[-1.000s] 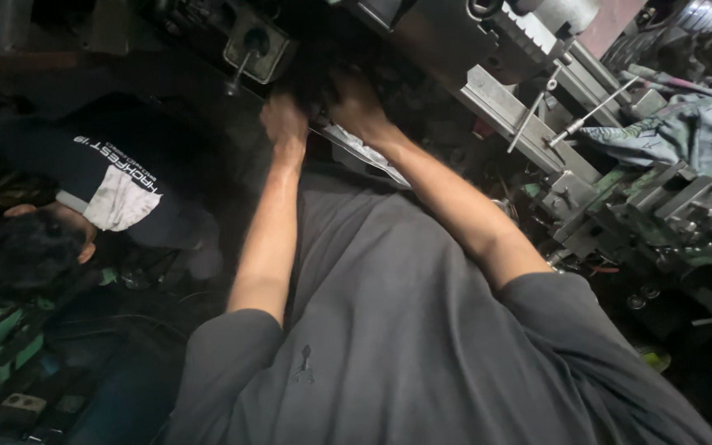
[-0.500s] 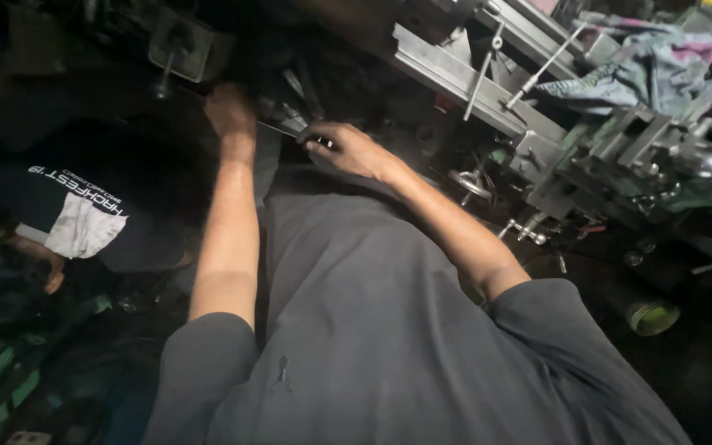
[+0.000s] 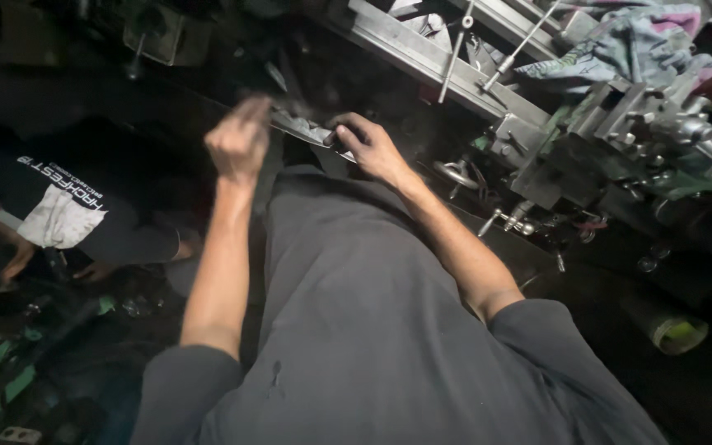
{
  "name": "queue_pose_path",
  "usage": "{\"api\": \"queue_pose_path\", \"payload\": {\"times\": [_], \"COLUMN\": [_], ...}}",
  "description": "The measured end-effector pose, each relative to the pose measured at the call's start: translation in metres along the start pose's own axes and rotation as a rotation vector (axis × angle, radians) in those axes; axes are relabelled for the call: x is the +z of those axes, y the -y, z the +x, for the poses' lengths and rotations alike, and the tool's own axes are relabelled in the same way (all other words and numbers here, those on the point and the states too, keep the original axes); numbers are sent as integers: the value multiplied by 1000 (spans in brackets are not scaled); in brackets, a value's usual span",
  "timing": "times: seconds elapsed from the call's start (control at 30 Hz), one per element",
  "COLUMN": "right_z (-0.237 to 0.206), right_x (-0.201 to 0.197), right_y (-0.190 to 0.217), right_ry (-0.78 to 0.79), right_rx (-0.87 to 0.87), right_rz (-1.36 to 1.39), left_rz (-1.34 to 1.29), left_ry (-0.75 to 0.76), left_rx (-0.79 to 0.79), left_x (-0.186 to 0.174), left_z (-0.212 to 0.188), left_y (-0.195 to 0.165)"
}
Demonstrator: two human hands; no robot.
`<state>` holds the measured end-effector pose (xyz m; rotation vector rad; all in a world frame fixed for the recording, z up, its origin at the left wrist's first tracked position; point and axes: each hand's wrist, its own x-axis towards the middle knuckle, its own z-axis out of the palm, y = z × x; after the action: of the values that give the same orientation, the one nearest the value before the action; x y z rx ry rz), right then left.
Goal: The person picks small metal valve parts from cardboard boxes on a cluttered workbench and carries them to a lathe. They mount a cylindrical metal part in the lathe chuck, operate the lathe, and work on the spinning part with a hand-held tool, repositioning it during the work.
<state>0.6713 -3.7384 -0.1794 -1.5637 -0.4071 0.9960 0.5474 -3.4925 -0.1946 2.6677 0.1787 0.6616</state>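
Left hand (image 3: 239,145) lifts off the dark workpiece now, pulled up and back from where it was pressing half a second ago, and it hangs blurred in mid-air above the flat metal strip (image 3: 302,128); its fingers are curled in toward the palm, but the blur keeps me from telling whether they pinch anything. Right hand (image 3: 370,147) stays put on the near end of that strip, fingers bent over a small dark object (image 3: 346,140) and pressing it down against the pale metal, thumb tucked alongside. What the dark object is, I cannot make out. That strip lies slanted just ahead of the person's grey shirt (image 3: 372,330), between the two hands, its far tip reaching toward the left hand. Both forearms stretch forward from the grey sleeves, the left one nearly straight, the right one angled in from the side. Off to the right runs a lathe bed (image 3: 422,58), a long pale rail crossing the top of the view, with thin lever handles (image 3: 453,51) standing up from it and a small handwheel (image 3: 457,173) close beside the right wrist. A crumpled rag (image 3: 628,41) in blue and pink sits on the machine at the upper right. Lower left, another person in a black printed shirt (image 3: 67,206) crouches well apart from the hands.
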Motion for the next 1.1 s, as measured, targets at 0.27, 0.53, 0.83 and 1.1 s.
{"api": "queue_pose_path", "payload": {"times": [0.27,0.53,0.83,1.1], "right_z": [-34,-63,-76,-70], "right_x": [-36,-42,-62,-64], "right_y": [-11,28,53,54], "right_ry": [345,217,-78,-306], "right_rx": [20,105,20,-78], "right_rz": [551,904,818,1007], "left_rz": [-257,-173,93,-39], "left_ry": [-158,-137,226,89], "left_rx": [175,258,-490,-306], "left_x": [-42,-39,-51,17], "left_z": [26,42,95,47], "left_y": [-125,-84,135,179]}}
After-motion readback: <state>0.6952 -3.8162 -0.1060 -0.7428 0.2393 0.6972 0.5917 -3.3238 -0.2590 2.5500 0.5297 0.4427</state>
